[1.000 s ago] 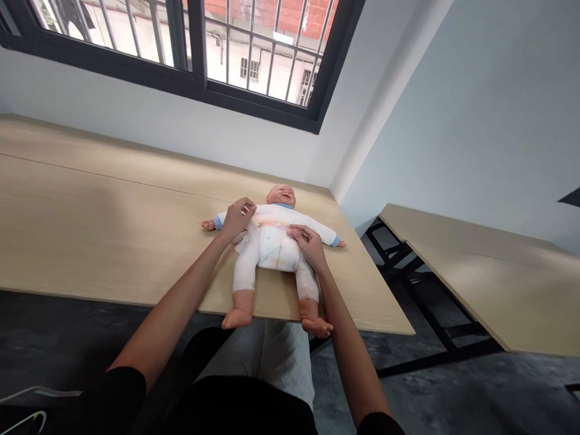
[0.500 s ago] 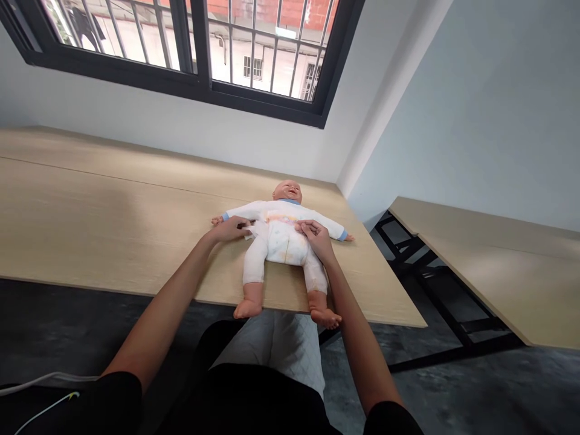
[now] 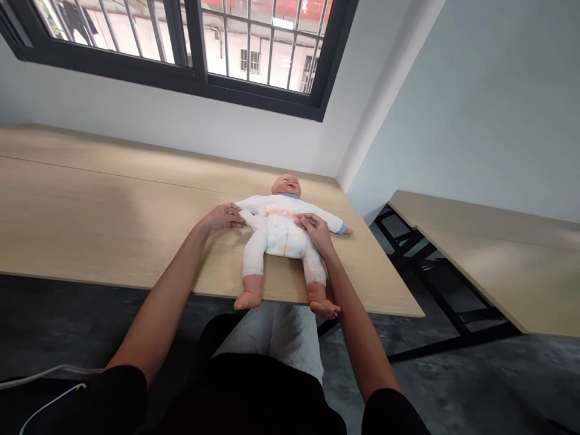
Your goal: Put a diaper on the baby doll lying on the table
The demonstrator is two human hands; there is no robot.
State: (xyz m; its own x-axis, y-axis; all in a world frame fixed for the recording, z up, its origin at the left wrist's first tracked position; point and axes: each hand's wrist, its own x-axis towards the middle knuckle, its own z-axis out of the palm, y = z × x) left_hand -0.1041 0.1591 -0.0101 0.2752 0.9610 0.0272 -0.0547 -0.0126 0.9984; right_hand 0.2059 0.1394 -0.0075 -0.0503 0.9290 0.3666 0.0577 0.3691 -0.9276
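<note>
Here, the doll lies on its back on the table, feet at the near edge. The left hand, fingers curled, pinches the outstretched side flap of the diaper; the right hand, half closed, touches the diaper's other side, whether gripping it I cannot tell

Seen from the person's side, the bench lies open left of the doll, beyond the left hand at its flank. Right of the doll, its outstretched arm and the right hand obstruct. Between its legs is a gap; past its head stands the wall.
</note>
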